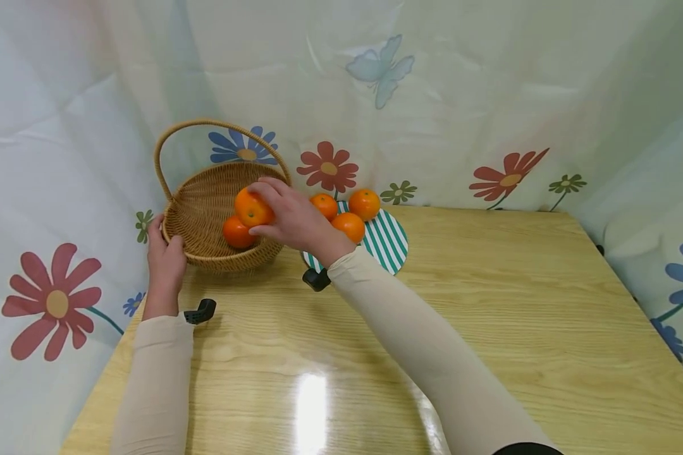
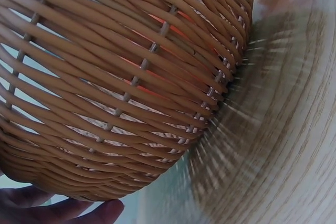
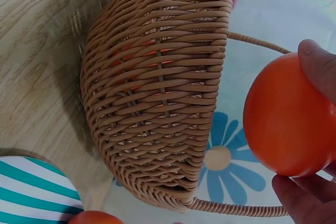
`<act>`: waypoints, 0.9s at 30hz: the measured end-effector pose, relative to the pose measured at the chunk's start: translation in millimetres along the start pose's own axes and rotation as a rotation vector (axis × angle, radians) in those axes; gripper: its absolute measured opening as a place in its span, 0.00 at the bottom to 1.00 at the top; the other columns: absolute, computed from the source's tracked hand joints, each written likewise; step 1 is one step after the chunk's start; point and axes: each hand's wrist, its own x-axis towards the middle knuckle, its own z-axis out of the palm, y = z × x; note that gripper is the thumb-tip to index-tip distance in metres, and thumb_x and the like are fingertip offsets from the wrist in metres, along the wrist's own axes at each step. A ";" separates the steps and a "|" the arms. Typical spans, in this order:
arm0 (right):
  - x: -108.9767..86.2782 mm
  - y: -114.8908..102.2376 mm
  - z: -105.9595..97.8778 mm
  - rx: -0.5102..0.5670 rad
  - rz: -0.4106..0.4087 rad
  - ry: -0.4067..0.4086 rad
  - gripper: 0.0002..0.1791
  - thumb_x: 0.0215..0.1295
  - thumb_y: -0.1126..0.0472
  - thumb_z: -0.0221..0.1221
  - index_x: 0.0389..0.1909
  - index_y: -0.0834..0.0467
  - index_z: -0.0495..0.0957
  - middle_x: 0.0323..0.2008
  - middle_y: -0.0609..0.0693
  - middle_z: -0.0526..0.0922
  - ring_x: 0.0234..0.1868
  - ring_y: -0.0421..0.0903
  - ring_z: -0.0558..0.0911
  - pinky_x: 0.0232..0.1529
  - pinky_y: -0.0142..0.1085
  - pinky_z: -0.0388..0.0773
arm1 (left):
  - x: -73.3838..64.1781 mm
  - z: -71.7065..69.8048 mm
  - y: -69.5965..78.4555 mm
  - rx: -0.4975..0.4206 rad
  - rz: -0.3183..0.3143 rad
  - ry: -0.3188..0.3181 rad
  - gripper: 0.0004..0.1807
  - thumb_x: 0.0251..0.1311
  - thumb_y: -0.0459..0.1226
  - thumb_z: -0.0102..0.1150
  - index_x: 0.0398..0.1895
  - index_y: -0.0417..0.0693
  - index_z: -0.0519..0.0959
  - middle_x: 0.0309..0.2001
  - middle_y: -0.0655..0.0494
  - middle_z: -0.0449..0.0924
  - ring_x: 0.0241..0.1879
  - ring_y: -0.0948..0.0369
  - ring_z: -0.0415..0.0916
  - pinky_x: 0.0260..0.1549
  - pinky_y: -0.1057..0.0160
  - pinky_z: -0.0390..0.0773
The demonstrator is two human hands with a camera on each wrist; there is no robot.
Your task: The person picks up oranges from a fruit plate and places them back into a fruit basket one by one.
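Note:
A wicker basket (image 1: 205, 189) with an arched handle stands at the back left, and one orange (image 1: 238, 232) lies inside it. My left hand (image 1: 167, 262) holds the basket's left rim; in the left wrist view its fingertips (image 2: 107, 211) show against the weave. Above the basket opening, my right hand (image 1: 296, 215) grips another orange (image 3: 289, 116) between thumb and fingers. That orange is higher than the rim in the right wrist view. Right of the basket lies a round green-and-white striped mat (image 1: 389, 243) bearing three oranges, partly hidden behind my right hand and wrist.
The wooden table (image 1: 489, 316) reaches to a floral curtain (image 1: 432, 126) at its back and sides. The basket handle (image 1: 205, 121) arches up behind my right hand. Small black camera mounts (image 1: 316, 279) stick out from both wrists.

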 end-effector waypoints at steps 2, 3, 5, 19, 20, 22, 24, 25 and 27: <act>1.2 0.1 1.1 0.002 0.021 -0.010 0.37 0.59 0.42 0.63 0.66 0.50 0.63 0.67 0.51 0.65 0.59 0.46 0.74 0.58 0.35 0.75 | -0.9 -1.0 1.0 0.001 -0.008 -0.008 0.35 0.67 0.38 0.30 0.76 0.71 0.41 0.78 0.51 0.45 0.72 0.51 0.56 0.66 0.48 0.64; 1.6 0.3 1.5 0.005 0.030 -0.015 0.37 0.59 0.42 0.63 0.66 0.50 0.63 0.67 0.51 0.64 0.59 0.46 0.74 0.58 0.35 0.75 | -1.2 -1.1 1.3 0.000 -0.011 -0.011 0.35 0.67 0.38 0.30 0.76 0.71 0.41 0.78 0.51 0.45 0.72 0.51 0.57 0.66 0.47 0.65; 2.1 1.1 2.3 0.013 0.041 -0.018 0.38 0.59 0.42 0.63 0.68 0.49 0.62 0.67 0.51 0.64 0.58 0.46 0.74 0.57 0.35 0.76 | -1.8 -0.7 1.8 0.002 -0.013 -0.015 0.35 0.67 0.38 0.30 0.77 0.71 0.40 0.78 0.50 0.45 0.72 0.50 0.57 0.65 0.47 0.65; 6.3 -2.2 4.4 -0.002 0.077 -0.066 0.40 0.59 0.37 0.61 0.69 0.46 0.62 0.65 0.50 0.63 0.53 0.45 0.77 0.53 0.35 0.78 | -1.2 0.3 -0.2 -0.009 -0.008 -0.011 0.35 0.68 0.39 0.30 0.76 0.73 0.41 0.77 0.50 0.46 0.71 0.50 0.58 0.65 0.46 0.66; 6.6 -2.5 4.7 -0.003 0.082 -0.070 0.39 0.59 0.37 0.61 0.69 0.46 0.62 0.65 0.50 0.63 0.53 0.45 0.77 0.53 0.35 0.78 | -1.0 0.1 0.0 -0.009 -0.008 -0.013 0.35 0.68 0.39 0.30 0.76 0.73 0.41 0.77 0.50 0.46 0.71 0.49 0.58 0.65 0.46 0.66; 7.2 -3.0 6.3 -0.002 0.093 -0.074 0.39 0.59 0.37 0.61 0.69 0.45 0.62 0.65 0.49 0.63 0.53 0.45 0.77 0.53 0.35 0.78 | -0.6 -0.3 0.3 -0.005 -0.005 -0.015 0.35 0.68 0.39 0.30 0.76 0.73 0.40 0.77 0.50 0.46 0.72 0.49 0.57 0.65 0.45 0.66; 7.2 -4.3 7.8 0.000 0.103 -0.077 0.39 0.58 0.37 0.61 0.69 0.45 0.63 0.65 0.49 0.63 0.53 0.45 0.76 0.53 0.36 0.78 | -0.2 -0.9 0.5 0.000 0.000 -0.010 0.35 0.68 0.39 0.30 0.77 0.72 0.41 0.77 0.50 0.46 0.72 0.49 0.57 0.66 0.46 0.65; 7.2 -4.9 8.3 0.001 0.106 -0.080 0.38 0.59 0.37 0.61 0.68 0.45 0.63 0.65 0.49 0.64 0.53 0.45 0.76 0.53 0.36 0.78 | -0.3 -1.1 0.7 -0.001 0.002 -0.009 0.35 0.68 0.39 0.30 0.77 0.71 0.41 0.77 0.50 0.46 0.72 0.49 0.56 0.66 0.45 0.64; 7.3 -5.6 8.9 -0.002 0.107 -0.086 0.38 0.59 0.37 0.61 0.68 0.45 0.63 0.65 0.49 0.64 0.52 0.46 0.76 0.53 0.37 0.78 | -0.3 -0.7 0.8 0.001 0.002 -0.004 0.35 0.68 0.39 0.30 0.77 0.70 0.41 0.77 0.50 0.46 0.72 0.49 0.56 0.66 0.46 0.64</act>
